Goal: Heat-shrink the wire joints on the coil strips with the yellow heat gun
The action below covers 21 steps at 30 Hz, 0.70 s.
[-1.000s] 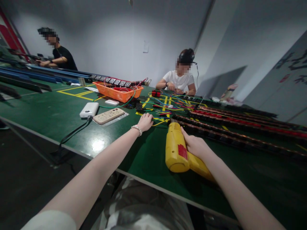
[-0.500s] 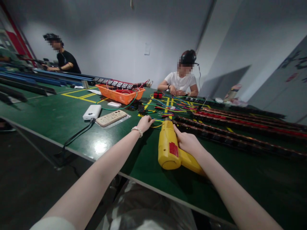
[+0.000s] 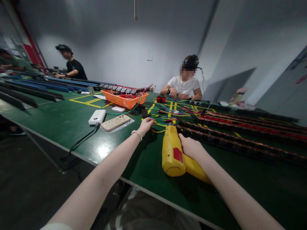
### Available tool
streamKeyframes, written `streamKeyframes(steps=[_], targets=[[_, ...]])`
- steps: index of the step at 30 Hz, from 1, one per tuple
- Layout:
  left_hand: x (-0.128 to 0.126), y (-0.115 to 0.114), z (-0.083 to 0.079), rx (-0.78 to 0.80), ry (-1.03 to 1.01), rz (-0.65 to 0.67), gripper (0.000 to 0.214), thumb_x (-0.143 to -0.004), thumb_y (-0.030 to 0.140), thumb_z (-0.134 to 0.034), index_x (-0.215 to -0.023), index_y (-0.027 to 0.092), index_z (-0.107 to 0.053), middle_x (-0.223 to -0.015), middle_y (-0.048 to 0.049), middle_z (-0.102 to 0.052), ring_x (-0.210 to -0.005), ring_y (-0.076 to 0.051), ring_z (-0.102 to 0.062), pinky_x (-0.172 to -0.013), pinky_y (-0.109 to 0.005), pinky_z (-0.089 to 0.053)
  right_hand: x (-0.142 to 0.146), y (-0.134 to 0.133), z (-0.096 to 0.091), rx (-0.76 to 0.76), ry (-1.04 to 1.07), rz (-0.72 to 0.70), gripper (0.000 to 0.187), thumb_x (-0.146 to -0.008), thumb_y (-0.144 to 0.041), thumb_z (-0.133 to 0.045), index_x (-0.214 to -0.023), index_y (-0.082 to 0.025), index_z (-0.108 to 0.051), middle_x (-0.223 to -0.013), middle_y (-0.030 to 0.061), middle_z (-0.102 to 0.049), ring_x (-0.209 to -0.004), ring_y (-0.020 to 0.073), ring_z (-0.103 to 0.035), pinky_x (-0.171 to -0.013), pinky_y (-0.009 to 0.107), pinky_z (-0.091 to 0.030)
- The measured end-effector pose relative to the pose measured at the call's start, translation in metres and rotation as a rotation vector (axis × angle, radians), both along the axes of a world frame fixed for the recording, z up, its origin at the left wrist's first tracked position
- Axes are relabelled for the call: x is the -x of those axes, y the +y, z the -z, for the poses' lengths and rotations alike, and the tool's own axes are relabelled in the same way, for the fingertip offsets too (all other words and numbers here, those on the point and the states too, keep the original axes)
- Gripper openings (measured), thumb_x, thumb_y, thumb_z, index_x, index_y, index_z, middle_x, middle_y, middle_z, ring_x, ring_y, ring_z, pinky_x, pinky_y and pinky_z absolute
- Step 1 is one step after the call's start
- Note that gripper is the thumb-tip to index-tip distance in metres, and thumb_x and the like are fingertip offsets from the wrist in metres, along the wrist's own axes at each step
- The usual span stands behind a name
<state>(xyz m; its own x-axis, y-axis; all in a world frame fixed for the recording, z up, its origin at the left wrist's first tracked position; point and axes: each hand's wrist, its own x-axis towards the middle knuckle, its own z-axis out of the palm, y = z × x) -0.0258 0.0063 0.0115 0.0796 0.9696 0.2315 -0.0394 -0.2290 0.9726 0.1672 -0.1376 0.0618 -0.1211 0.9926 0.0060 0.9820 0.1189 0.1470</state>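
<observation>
A yellow heat gun (image 3: pixel 173 153) with a red label is in my right hand (image 3: pixel 193 148), which is closed round its handle. Its metal nozzle points away from me, over coloured wires at the near end of a long dark strip (image 3: pixel 206 132). My left hand (image 3: pixel 146 125), with a bracelet at the wrist, pinches thin wires (image 3: pixel 159 124), blue, green and yellow, just left of the nozzle. The exact spot between the fingertips is small and partly hidden. Beyond my hands more coloured wires (image 3: pixel 184 110) spread over the green table (image 3: pixel 141 156).
An orange basket (image 3: pixel 124 100) with red cable stands beyond my left hand. Nearer lie a white power bank (image 3: pixel 97 117) with a black cable and a beige phone (image 3: pixel 115 123). Long strips (image 3: pixel 251 127) fill the right side. A co-worker (image 3: pixel 184 86) sits across the table, another (image 3: pixel 75 70) at far left.
The whole view has shifted, so things appear slightly further right and lower. Both hands keep their holds, the left on the wires and the right on the heat gun.
</observation>
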Motion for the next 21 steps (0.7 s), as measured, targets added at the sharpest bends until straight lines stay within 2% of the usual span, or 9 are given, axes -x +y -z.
streamKeyframes(steps=[3, 5, 11, 16, 21], targets=[[0.002, -0.002, -0.001, 0.065, -0.076, 0.053, 0.012, -0.074, 0.016, -0.049, -0.075, 0.011, -0.06, -0.063, -0.002, -0.058, -0.053, -0.006, -0.048, -0.054, -0.019, -0.039, 0.001, 0.001, -0.001, 0.022, -0.005, -0.028, 0.036, -0.077, -0.02, -0.039, -0.11, -0.018, -0.053, -0.092, 0.0121, -0.063, -0.081, 0.0252, -0.06, -0.059, 0.03, -0.039], [0.004, -0.002, -0.001, 0.081, -0.11, 0.076, 0.013, -0.074, 0.017, -0.05, -0.074, 0.01, -0.061, -0.063, -0.0022, -0.058, -0.054, -0.006, -0.048, -0.054, -0.019, -0.038, 0.002, 0.001, -0.002, 0.037, -0.008, -0.07, 0.031, -0.076, -0.019, -0.04, -0.101, -0.02, -0.059, -0.092, 0.0101, -0.064, -0.081, 0.0248, -0.061, -0.06, 0.03, -0.04], [0.006, -0.001, 0.0, 0.064, -0.096, 0.078, 0.015, -0.074, 0.019, -0.051, -0.077, 0.01, -0.062, -0.063, -0.0024, -0.058, -0.052, -0.005, -0.047, -0.052, -0.018, -0.037, 0.021, 0.008, -0.004, -0.016, -0.044, -0.174, 0.03, -0.074, -0.021, -0.043, -0.098, -0.019, -0.061, -0.089, 0.01, -0.065, -0.079, 0.0241, -0.061, -0.06, 0.028, -0.04], [0.006, -0.002, -0.001, 0.037, 0.021, 0.021, 0.018, -0.075, 0.02, -0.05, -0.081, 0.011, -0.064, -0.063, -0.0021, -0.06, -0.052, -0.007, -0.048, -0.052, -0.019, -0.038, 0.045, 0.017, -0.003, -0.043, -0.069, -0.27, 0.027, -0.075, -0.022, -0.043, -0.094, -0.019, -0.062, -0.088, 0.0097, -0.066, -0.079, 0.0246, -0.061, -0.061, 0.029, -0.042], [0.007, 0.006, 0.003, -0.031, 0.082, -0.036, 0.017, -0.074, 0.017, -0.049, -0.077, 0.011, -0.065, -0.074, -0.0044, -0.065, -0.068, -0.011, -0.056, -0.068, -0.022, -0.043, 0.062, 0.025, -0.004, -0.037, -0.093, -0.322, 0.027, -0.076, -0.021, -0.042, -0.092, -0.018, -0.063, -0.089, 0.0106, -0.065, -0.083, 0.0254, -0.061, -0.065, 0.03, -0.042]])
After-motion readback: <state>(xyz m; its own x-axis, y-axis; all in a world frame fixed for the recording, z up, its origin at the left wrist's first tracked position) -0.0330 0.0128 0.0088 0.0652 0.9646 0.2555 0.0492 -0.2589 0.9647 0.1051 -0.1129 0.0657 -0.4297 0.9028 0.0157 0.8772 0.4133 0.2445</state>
